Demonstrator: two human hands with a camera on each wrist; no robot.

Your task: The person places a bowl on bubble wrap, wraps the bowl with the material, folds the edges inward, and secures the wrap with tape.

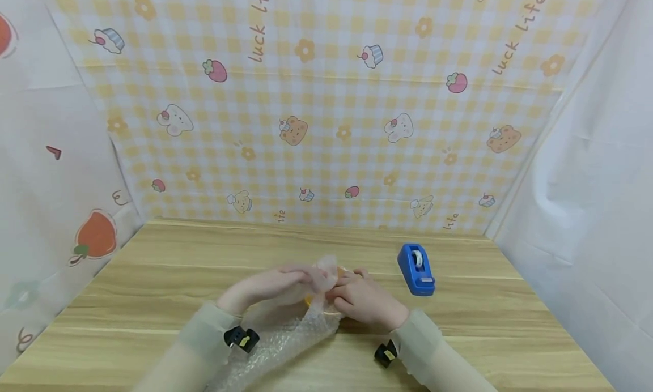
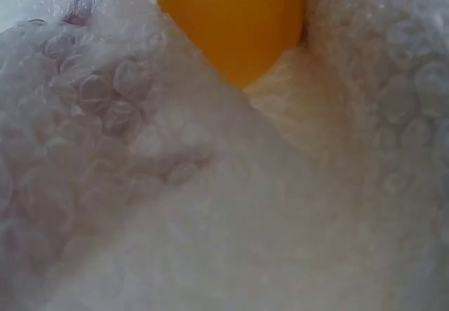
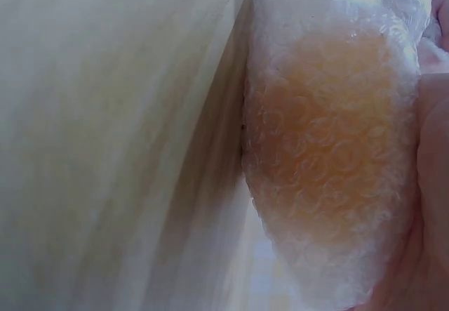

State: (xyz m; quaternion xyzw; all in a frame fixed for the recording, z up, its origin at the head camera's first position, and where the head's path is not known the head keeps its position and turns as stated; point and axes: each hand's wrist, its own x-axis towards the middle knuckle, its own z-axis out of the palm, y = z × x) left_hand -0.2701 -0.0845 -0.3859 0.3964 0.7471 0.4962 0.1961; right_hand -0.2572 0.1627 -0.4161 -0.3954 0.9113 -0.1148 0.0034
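While bubble wrap (image 1: 298, 340) folds around a smooth orange object (image 2: 231, 23) at the near middle of the counter (image 1: 490, 318), the right hand (image 1: 366, 299) curls its grip onto the wrapped right side. Over on the left, the left hand (image 1: 275, 284) meets a raised flap, pinching or just pressing, I can't tell; a blue tape dispenser (image 1: 415, 273) sits farther right.

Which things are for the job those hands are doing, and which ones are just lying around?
Seem part of the job:
- bubble wrap, under the hands
- orange thing, partly covered by the wrap

Just there right now:
- blue tape dispenser, untouched on the table; it might go with the job, but these pictures can't say
- checked backdrop, behind the table
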